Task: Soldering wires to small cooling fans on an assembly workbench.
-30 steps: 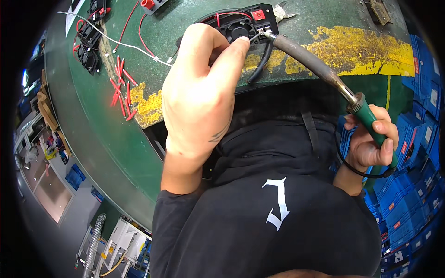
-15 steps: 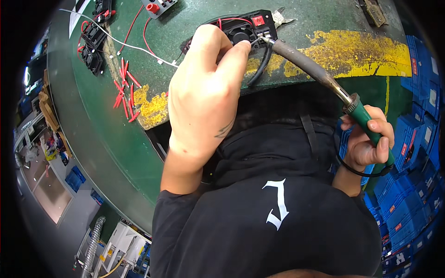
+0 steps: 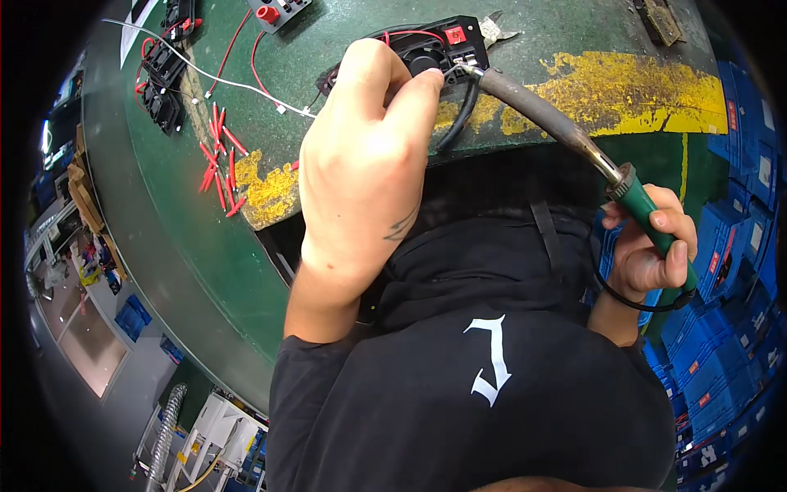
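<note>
My right hand (image 3: 656, 246) is wrapped round the green handle of a soldering iron (image 3: 551, 123), which slants up and left. Its hot tip meets the metal contacts at the right end of a black plastic housing (image 3: 471, 33). This housing carries a round black part, a red square piece and a red wire. Over its near side my left hand (image 3: 361, 156) is closed in a pinch, a thin wire (image 3: 450, 72) reaching from the fingertips toward the iron's tip. Whether it is solder or a lead I cannot make out. A black cable (image 3: 461, 119) hangs from the housing toward the bench's near edge.
On the green bench (image 3: 344, 25) lie several short red wires (image 3: 220, 156), a long white wire (image 3: 209, 74) and several black housings (image 3: 161, 70). A grey box with a red knob (image 3: 269, 14) stands behind. Pliers (image 3: 496, 31) lie beyond the housing. Blue bins (image 3: 721, 246) are stacked at right.
Hardly anything differs: the left hand has shifted very slightly, and the iron's tip stays at the contacts.
</note>
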`<control>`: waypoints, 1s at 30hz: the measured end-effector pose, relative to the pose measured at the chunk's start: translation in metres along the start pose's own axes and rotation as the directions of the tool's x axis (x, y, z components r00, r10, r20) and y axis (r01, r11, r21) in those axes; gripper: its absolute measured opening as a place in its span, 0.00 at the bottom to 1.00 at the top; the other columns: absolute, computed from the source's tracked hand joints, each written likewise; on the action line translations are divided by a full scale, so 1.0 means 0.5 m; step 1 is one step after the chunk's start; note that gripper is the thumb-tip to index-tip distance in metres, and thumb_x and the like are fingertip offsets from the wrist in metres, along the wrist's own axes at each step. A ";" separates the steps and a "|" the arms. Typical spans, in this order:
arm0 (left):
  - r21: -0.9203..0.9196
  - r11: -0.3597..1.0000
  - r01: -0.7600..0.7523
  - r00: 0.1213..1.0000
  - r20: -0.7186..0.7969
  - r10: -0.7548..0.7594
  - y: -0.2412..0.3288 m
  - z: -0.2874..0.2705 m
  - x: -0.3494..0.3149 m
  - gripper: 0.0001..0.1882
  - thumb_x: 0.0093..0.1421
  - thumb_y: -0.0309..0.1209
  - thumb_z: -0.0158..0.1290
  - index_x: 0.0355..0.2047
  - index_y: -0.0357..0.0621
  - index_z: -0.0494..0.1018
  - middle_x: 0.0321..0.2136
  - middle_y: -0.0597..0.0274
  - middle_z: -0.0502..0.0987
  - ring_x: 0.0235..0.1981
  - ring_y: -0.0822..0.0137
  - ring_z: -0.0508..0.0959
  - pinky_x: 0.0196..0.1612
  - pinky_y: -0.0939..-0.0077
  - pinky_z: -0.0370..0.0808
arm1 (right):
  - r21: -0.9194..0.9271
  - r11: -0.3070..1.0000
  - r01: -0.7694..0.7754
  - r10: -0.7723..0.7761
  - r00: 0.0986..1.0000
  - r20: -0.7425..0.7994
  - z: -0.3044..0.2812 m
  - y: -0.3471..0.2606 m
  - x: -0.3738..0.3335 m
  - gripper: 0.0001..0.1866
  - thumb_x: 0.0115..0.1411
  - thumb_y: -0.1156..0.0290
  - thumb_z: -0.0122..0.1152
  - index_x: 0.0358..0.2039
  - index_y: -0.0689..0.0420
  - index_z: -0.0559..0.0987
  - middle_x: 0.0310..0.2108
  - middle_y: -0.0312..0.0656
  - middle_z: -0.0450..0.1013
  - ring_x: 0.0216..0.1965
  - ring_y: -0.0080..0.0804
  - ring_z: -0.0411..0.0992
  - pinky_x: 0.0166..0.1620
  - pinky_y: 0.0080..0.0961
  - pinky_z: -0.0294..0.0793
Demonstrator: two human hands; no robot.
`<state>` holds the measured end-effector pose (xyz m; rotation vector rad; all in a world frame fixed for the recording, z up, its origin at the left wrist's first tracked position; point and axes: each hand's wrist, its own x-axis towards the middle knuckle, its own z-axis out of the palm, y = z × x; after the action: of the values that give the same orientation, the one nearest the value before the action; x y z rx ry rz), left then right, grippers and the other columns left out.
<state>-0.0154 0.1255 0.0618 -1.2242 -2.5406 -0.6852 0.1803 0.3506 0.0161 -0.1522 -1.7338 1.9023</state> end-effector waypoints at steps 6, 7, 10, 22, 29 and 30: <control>-0.004 1.000 -0.001 1.000 -0.001 0.001 0.002 0.003 0.000 0.09 0.48 0.19 0.58 0.33 0.36 0.77 0.29 0.59 0.67 0.27 0.61 0.75 0.28 0.69 0.74 | -0.007 1.000 0.002 -0.002 1.000 0.003 -0.001 0.000 -0.001 0.22 0.65 0.53 0.40 0.41 0.57 0.76 0.37 0.62 0.73 0.25 0.46 0.74 0.24 0.33 0.74; -0.001 1.000 0.002 1.000 0.001 -0.002 0.003 0.002 0.000 0.09 0.48 0.19 0.58 0.33 0.36 0.77 0.29 0.60 0.67 0.27 0.61 0.75 0.28 0.69 0.74 | -0.007 1.000 0.004 -0.004 1.000 0.006 -0.001 0.000 -0.001 0.23 0.65 0.53 0.40 0.41 0.57 0.76 0.37 0.62 0.73 0.25 0.46 0.74 0.24 0.33 0.74; 0.002 1.000 0.009 1.000 0.003 -0.009 0.004 0.002 -0.001 0.09 0.49 0.19 0.58 0.32 0.36 0.77 0.29 0.60 0.67 0.26 0.61 0.75 0.28 0.69 0.74 | -0.002 1.000 0.008 -0.008 1.000 0.010 -0.001 0.001 -0.001 0.23 0.65 0.53 0.40 0.41 0.57 0.76 0.37 0.62 0.73 0.25 0.47 0.74 0.24 0.33 0.75; -0.031 0.999 0.039 0.998 -0.040 -0.041 0.002 -0.020 0.001 0.09 0.48 0.17 0.58 0.32 0.37 0.78 0.28 0.59 0.68 0.26 0.62 0.74 0.28 0.71 0.73 | 0.005 1.000 0.021 -0.021 0.999 0.035 -0.004 0.002 0.005 0.23 0.66 0.53 0.40 0.43 0.57 0.77 0.36 0.62 0.73 0.24 0.47 0.74 0.24 0.32 0.75; -0.126 0.925 0.359 0.933 0.028 -0.358 0.000 -0.096 -0.028 0.12 0.50 0.17 0.63 0.35 0.43 0.82 0.27 0.63 0.71 0.24 0.73 0.72 0.28 0.78 0.70 | 0.052 0.998 0.043 -0.044 0.999 0.006 -0.002 0.001 0.009 0.23 0.66 0.56 0.39 0.40 0.63 0.75 0.33 0.62 0.73 0.24 0.47 0.75 0.25 0.33 0.78; -0.116 0.926 0.359 0.933 0.019 -0.359 -0.016 -0.105 -0.037 0.11 0.52 0.19 0.63 0.37 0.43 0.82 0.27 0.66 0.71 0.23 0.76 0.71 0.27 0.83 0.69 | 0.056 0.998 0.042 -0.043 0.999 0.006 -0.002 0.001 0.010 0.23 0.66 0.56 0.39 0.40 0.63 0.75 0.33 0.62 0.73 0.24 0.47 0.75 0.25 0.33 0.78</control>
<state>-0.0098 0.0821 0.0971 -0.7883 -2.7874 -0.9233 0.1762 0.3536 0.0167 -0.0870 -1.6738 1.9200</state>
